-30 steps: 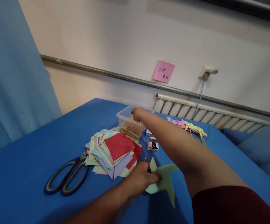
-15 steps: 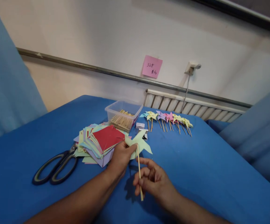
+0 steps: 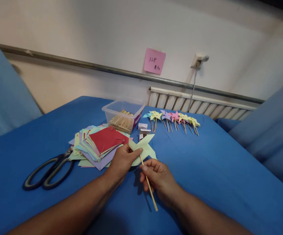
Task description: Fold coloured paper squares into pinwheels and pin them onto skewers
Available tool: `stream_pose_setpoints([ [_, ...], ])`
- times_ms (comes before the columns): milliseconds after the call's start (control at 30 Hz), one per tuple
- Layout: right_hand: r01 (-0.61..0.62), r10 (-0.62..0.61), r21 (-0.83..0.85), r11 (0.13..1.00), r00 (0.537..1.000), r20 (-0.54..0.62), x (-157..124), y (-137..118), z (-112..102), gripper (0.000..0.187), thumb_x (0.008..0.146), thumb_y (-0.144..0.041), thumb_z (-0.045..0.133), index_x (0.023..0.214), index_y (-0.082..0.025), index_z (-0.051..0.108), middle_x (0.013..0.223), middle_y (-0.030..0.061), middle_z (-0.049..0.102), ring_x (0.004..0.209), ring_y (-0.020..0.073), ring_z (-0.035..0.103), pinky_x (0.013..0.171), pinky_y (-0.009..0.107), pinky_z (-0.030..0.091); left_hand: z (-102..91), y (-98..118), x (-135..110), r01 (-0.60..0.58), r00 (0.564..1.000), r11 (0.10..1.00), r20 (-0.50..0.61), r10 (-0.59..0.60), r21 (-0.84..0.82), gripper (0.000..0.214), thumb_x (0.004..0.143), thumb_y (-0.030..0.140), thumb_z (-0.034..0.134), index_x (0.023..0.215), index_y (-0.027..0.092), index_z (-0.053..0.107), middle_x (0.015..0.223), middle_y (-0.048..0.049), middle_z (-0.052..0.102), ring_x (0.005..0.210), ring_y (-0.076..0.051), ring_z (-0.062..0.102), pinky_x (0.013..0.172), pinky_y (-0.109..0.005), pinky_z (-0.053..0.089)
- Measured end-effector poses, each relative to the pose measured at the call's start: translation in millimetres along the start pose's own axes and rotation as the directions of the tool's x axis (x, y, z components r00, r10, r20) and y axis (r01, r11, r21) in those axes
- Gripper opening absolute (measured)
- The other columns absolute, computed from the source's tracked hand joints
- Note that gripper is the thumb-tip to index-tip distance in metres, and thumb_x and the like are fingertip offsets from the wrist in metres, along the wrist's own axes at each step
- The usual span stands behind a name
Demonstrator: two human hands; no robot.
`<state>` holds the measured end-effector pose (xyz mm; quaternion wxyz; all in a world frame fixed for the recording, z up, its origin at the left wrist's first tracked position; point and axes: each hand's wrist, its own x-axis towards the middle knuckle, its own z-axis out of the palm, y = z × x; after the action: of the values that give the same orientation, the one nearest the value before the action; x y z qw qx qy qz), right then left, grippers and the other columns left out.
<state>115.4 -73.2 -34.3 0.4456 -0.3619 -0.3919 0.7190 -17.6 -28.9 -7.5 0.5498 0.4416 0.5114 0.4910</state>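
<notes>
My left hand point(image 3: 122, 160) pinches the centre of a pale green paper pinwheel point(image 3: 144, 147) held just above the blue table point(image 3: 205, 169). My right hand point(image 3: 157, 178) is closed on a thin wooden stick point(image 3: 149, 186), whose upper tip meets the back of the pinwheel beside my left thumb. The stick slants down to the right below my fingers. A fanned stack of coloured paper squares point(image 3: 98, 143), red on top, lies just left of my left hand.
Black-handled scissors point(image 3: 47, 171) lie at the left. A clear plastic box of sticks point(image 3: 123, 116) stands behind the paper, two small boxes point(image 3: 143, 129) beside it. A row of finished pinwheels point(image 3: 173, 119) lies at the back, near a radiator point(image 3: 200, 106). A pink note point(image 3: 154, 61) hangs on the wall.
My right hand left the stick box and came back holding a stick. It has brought the stick's tip up to the pinwheel, which my left hand lifted off the table.
</notes>
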Motion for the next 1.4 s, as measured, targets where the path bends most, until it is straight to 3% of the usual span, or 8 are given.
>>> stream_pose_setpoints([
  [200, 0.010, -0.010, -0.015, 1.000, 1.000, 0.029, -6.8, -3.8, 0.5, 0.037, 0.075, -0.049, 0.069, 0.079, -0.014, 0.057, 0.056, -0.0001, 0.065, 0.037, 0.0089, 0.057, 0.031, 0.013, 0.029, -0.5, 2.8, -2.0, 0.064, 0.998, 0.996, -0.014, -0.065, -0.064, 0.035, 0.060, 0.034, 0.076, 0.084, 0.010, 0.064, 0.069, -0.0033, 0.069, 0.059, -0.015, 0.059, 0.056, -0.025, 0.045],
  [467, 0.198, -0.216, -0.185, 0.963, 0.973, -0.084, -25.8, -16.2, 5.5, 0.032, 0.082, -0.047, 0.063, 0.093, -0.017, 0.059, 0.062, -0.0014, 0.065, 0.042, 0.0078, 0.057, 0.040, 0.017, 0.040, 0.5, 3.6, -3.8, 0.023, 1.000, 0.997, -0.007, -0.022, 0.079, 0.030, 0.059, 0.034, 0.076, 0.076, 0.012, 0.064, 0.064, -0.0019, 0.067, 0.055, -0.015, 0.058, 0.052, -0.024, 0.043],
  [567, 0.144, -0.167, -0.159, 0.977, 0.976, -0.138, -14.8, -14.9, 0.6, 0.036, 0.076, -0.050, 0.068, 0.085, -0.017, 0.057, 0.058, -0.0018, 0.065, 0.039, 0.0082, 0.056, 0.033, 0.015, 0.034, 2.8, 5.3, -6.3, 0.024, 1.000, 0.993, 0.016, -0.026, 0.112, 0.026, 0.060, 0.033, 0.075, 0.074, 0.013, 0.064, 0.061, -0.0004, 0.066, 0.051, -0.013, 0.055, 0.049, -0.023, 0.042],
  [733, 0.060, -0.073, -0.105, 0.993, 0.990, -0.122, 4.8, -6.3, -9.6, 0.042, 0.069, -0.053, 0.072, 0.075, -0.016, 0.053, 0.055, -0.0009, 0.065, 0.038, 0.0108, 0.060, 0.029, 0.013, 0.034, 5.9, 7.8, -9.0, 0.040, 0.999, 0.995, 0.017, -0.042, 0.088, 0.027, 0.058, 0.034, 0.075, 0.072, 0.013, 0.064, 0.062, -0.0016, 0.066, 0.052, -0.014, 0.056, 0.050, -0.024, 0.043],
  [1000, 0.028, -0.031, -0.056, 0.998, 0.998, -0.054, 8.3, 0.0, -12.9, 0.043, 0.067, -0.053, 0.073, 0.074, -0.016, 0.052, 0.056, -0.0005, 0.066, 0.039, 0.0115, 0.062, 0.030, 0.013, 0.037, 5.5, 6.4, -9.8, 0.106, 0.992, 0.990, 0.061, -0.112, 0.090, 0.026, 0.060, 0.032, 0.073, 0.074, 0.012, 0.065, 0.060, -0.0017, 0.066, 0.050, -0.013, 0.056, 0.048, -0.023, 0.040],
  [1400, 0.040, -0.040, -0.057, 0.998, 0.999, -0.004, 9.1, 2.2, -16.0, 0.041, 0.072, -0.053, 0.069, 0.078, -0.016, 0.053, 0.059, -0.0002, 0.067, 0.043, 0.0122, 0.063, 0.033, 0.015, 0.038, 5.9, 6.7, -10.6, 0.120, 0.989, 0.988, 0.076, -0.128, 0.098, 0.023, 0.060, 0.033, 0.073, 0.069, 0.014, 0.064, 0.057, 0.0012, 0.064, 0.047, -0.011, 0.053, 0.046, -0.021, 0.037],
])
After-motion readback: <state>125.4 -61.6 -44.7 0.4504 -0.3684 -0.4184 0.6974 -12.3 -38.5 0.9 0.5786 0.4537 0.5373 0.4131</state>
